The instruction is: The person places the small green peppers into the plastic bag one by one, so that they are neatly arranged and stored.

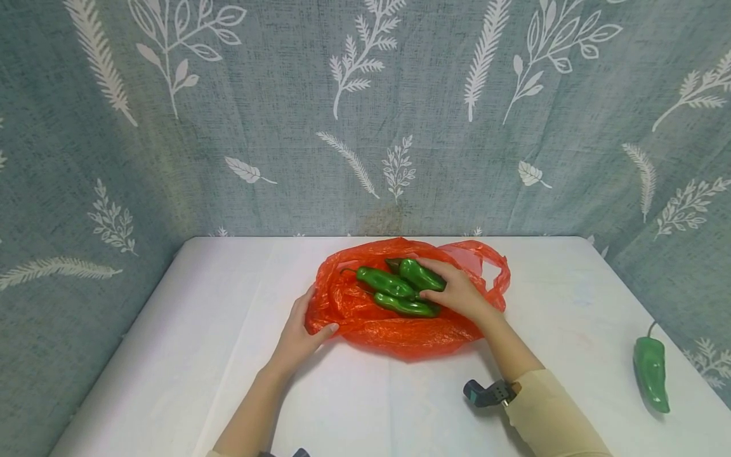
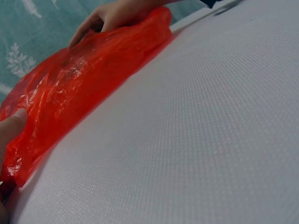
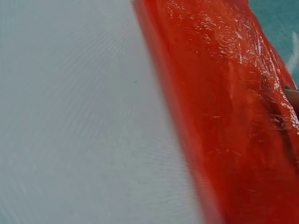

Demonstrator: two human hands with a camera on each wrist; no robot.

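A red plastic bag (image 1: 394, 330) lies with its mouth spread on the white table, several green peppers (image 1: 385, 282) inside it. At the bag's left end, my left hand (image 1: 299, 330) holds its side, the thumb in front and the fingers along the edge. My right hand (image 1: 459, 292) reaches into the mouth from the right and grips a green pepper (image 1: 419, 274) between thumb and fingers. The left wrist view shows the left thumb on the red plastic bag (image 2: 74, 93). In the right wrist view the plastic bag (image 3: 224, 116) hides most of the right hand.
One green pepper (image 1: 651, 374) lies alone near the right edge of the white table (image 1: 445, 406). The bag's handle loop (image 1: 499, 273) spreads out to the right. A grey-green patterned cloth (image 1: 285, 95) hangs behind the table and along its sides.
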